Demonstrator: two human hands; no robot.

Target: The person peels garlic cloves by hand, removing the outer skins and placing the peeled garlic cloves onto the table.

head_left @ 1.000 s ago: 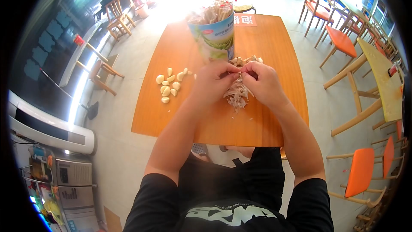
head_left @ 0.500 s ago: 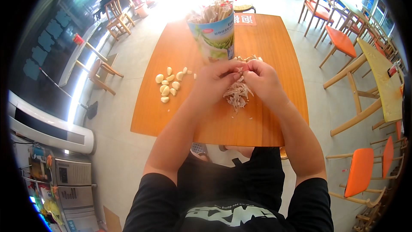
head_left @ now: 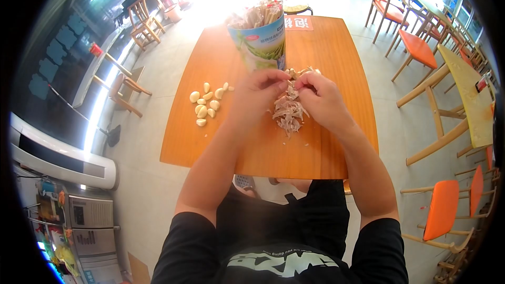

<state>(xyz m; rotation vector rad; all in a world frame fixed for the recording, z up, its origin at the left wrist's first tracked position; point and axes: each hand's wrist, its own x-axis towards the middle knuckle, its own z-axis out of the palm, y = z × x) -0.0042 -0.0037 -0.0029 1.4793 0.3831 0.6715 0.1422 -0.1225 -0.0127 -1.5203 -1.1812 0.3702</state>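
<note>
My left hand [head_left: 258, 93] is above the wooden table, its thumb and fingers bent together in a pinch; what sits between them is hidden. Close by on the right, my right hand [head_left: 322, 99] is closed, thumb pressed to forefinger, at the edge of some pale garlic skin. Beneath and between both hands lies a heap of papery garlic peel [head_left: 289, 114]. Unpeeled garlic [head_left: 310, 70] shows partly behind my fingers. Left of my left hand, several peeled garlic cloves [head_left: 202, 110] lie in a loose group.
A tall printed tub [head_left: 258, 42] full of wrapped sticks stands behind my left hand on the wooden table [head_left: 263, 160]. A red sign [head_left: 298, 23] lies at the far edge. Chairs with orange seats [head_left: 441, 210] stand on the right, wooden chairs [head_left: 126, 90] on the left.
My hands have drawn slightly apart; before, their fingertips met over the peel. More of the peel heap and the garlic behind it shows now. The peeled cloves lie as before.
</note>
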